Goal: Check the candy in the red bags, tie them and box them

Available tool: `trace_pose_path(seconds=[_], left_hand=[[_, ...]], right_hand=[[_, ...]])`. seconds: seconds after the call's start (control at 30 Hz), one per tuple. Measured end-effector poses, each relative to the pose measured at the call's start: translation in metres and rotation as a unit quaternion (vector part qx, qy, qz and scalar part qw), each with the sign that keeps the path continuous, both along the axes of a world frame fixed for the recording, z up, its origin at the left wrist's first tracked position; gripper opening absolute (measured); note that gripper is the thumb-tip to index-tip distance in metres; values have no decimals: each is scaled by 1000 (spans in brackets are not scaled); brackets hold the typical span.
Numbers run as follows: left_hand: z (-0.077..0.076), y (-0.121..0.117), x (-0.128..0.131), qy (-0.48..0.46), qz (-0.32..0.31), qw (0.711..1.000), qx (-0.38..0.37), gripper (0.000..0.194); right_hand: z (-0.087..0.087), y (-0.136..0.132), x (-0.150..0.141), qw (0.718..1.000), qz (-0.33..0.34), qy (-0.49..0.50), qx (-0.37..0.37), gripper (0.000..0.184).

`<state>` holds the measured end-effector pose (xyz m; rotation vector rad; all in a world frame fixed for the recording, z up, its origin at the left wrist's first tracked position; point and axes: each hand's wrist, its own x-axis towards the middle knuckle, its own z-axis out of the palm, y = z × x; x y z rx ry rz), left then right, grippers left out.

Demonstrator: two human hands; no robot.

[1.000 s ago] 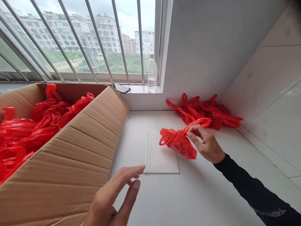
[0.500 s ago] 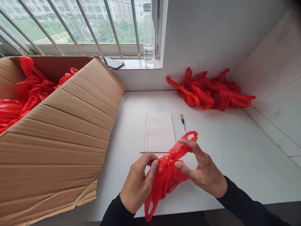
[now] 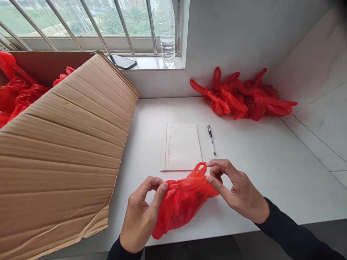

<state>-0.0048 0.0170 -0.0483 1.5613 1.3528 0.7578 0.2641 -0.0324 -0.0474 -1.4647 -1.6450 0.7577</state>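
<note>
Your left hand (image 3: pixel 142 213) and right hand (image 3: pixel 238 191) each pinch an end of a red bag (image 3: pixel 183 200) at the table's (image 3: pixel 271 169) near edge. The bag lies left to right between them, with the paper (image 3: pixel 183 146) just beyond.

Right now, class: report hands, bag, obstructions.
Left hand and right hand both pinch red bag. Bag bunched above table edge. Nothing between them.

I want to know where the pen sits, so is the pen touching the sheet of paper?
Apart. The head view shows the pen lying to the right of the sheet of paper, with a strip of bare white table between them.
</note>
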Motion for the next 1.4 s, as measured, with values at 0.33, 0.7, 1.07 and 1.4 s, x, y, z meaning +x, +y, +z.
trace_pose_path(seconds=[0.33,0.7,1.07,1.4], left_hand=[[8,-10,8,3,-40,998,39,20],[11,-21,4,49,-13,995,89,37],[9,-18,-16,81,15,976,201,5],[24,-20,-10,73,-42,964,251,32]], right_hand=[[14,13,-32,996,77,-20,33,10],[20,14,-28,996,64,2,-68,25],[25,9,-18,991,30,60,-120,9],[24,0,-13,981,0,126,-148,28]])
